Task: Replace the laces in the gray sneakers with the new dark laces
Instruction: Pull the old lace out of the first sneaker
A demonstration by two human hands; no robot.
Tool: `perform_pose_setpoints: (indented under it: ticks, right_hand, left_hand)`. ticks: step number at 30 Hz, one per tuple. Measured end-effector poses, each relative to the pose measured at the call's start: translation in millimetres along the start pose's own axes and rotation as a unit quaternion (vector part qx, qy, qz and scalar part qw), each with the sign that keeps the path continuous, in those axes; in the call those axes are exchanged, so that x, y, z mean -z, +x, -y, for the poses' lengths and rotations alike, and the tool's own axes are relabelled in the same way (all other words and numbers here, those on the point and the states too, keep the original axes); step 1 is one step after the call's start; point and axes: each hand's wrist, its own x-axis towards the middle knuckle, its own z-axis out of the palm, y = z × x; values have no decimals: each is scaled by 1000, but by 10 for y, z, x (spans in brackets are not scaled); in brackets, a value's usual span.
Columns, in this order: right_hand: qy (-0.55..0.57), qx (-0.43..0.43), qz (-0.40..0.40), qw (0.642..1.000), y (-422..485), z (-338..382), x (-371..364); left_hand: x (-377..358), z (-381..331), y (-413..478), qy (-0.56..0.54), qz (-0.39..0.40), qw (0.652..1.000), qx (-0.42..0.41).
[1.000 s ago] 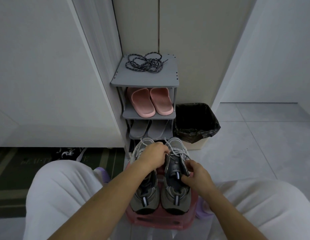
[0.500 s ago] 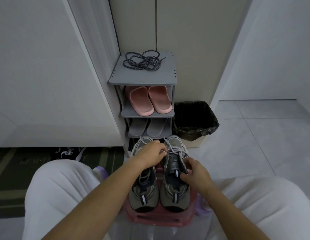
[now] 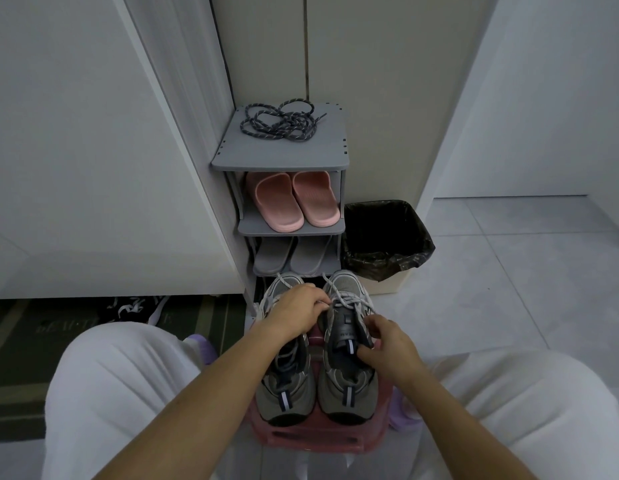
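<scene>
Early stage of relacing. The gray sneakers (image 3: 287, 386) stand side by side on a pink stool (image 3: 318, 438) directly in front of the shoe rack (image 3: 284, 157), toes toward it. Both are fully threaded with their pale laces (image 3: 349, 301). The new dark laces (image 3: 280, 121) lie in a loose tangle on the rack's top shelf, untouched. By this evidence removal has barely begun, and all rethreading is left. The left hand (image 3: 294, 313) has its fingers curled and appears to pinch the pale lace at the tongue of the right sneaker (image 3: 346, 375). The right hand (image 3: 387, 348) grips that sneaker's collar between thumb and fingers.
</scene>
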Motion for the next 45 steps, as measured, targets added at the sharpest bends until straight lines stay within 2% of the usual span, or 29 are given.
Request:
perform_pose_setpoints:
  ticks: [11, 15, 19, 22, 30, 32, 35, 37, 42, 45]
  right_hand:
    - [-8, -5, 5, 1000, -15, 20, 8]
    - [-20, -14, 7, 1000, 35, 23, 43]
    - [20, -35, -64, 997, 138, 69, 98]
    - [46, -29, -120, 991, 259, 112, 117]
    - [24, -39, -85, 995, 435, 126, 110]
    - [12, -60, -73, 995, 470, 101, 110]
    - [-21, -81, -52, 995, 467, 77, 102]
    - [-29, -82, -67, 994, 463, 73, 100]
    - [17, -69, -61, 996, 508, 130, 130]
    - [27, -74, -46, 996, 538, 142, 155]
  left_hand:
    - [34, 8, 33, -4, 47, 999, 25]
    - [46, 23, -11, -11, 34, 998, 45]
    - [75, 18, -55, 3, -26, 999, 41]
    - [98, 17, -68, -22, -7, 999, 37]
    - [90, -33, -31, 90, 53, 994, 40]
    - [89, -66, -15, 92, 61, 993, 48]
    - [93, -103, 18, 69, 5, 996, 54]
    - [92, -117, 33, 54, -18, 998, 38]
    - [42, -147, 54, 74, 57, 995, 21]
    - [41, -141, 63, 101, 43, 994, 23]
